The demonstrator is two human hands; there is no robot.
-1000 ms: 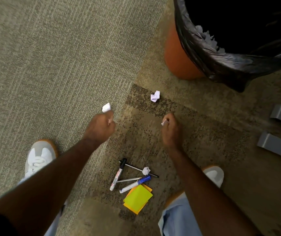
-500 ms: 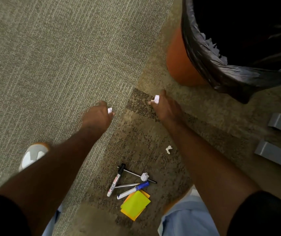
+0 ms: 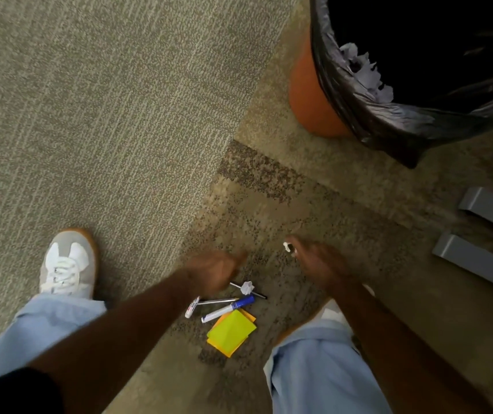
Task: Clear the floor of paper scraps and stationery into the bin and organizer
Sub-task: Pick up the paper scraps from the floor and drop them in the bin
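Carpet (image 3: 104, 115) covers the floor, with the lined bin (image 3: 418, 127) at two o'clock. The right hand (image 3: 318, 264) pinches a paper scrap (image 3: 287, 247); the blurred left hand (image 3: 212, 271) seems curled shut, contents unclear. Markers (image 3: 227, 309), sticky notes (image 3: 231, 331) and a paper ball (image 3: 246, 287) lie at six o'clock.

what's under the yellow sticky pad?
An orange pad sits under the yellow sticky pad, edges showing at the top right and bottom. Its covered middle, and anything beneath, can't be seen.
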